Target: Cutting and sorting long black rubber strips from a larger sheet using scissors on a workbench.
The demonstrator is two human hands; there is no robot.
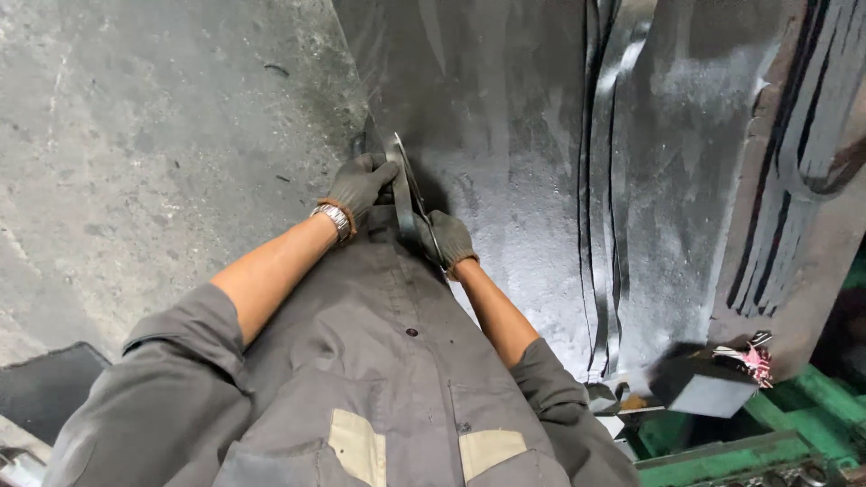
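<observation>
- Head view: the gloved left hand (361, 183) has its fingers clenched around the top of a thin dark metal strip (408, 194).
- The gloved right hand (448, 238) grips the strip lower down.
- The strip stands at the left edge of the big dark steel sheet (505, 135), beside the concrete floor (153, 135).

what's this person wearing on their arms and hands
Both hands wear dark grey knit work gloves with orange-brown trim at the cuffs: left hand, right hand. A silver metal link wristband, likely a watch, sits just behind the left glove. The grey work-shirt sleeves are rolled up to about the elbows, leaving the forearms uncovered. No markings show on the gloves.
</observation>
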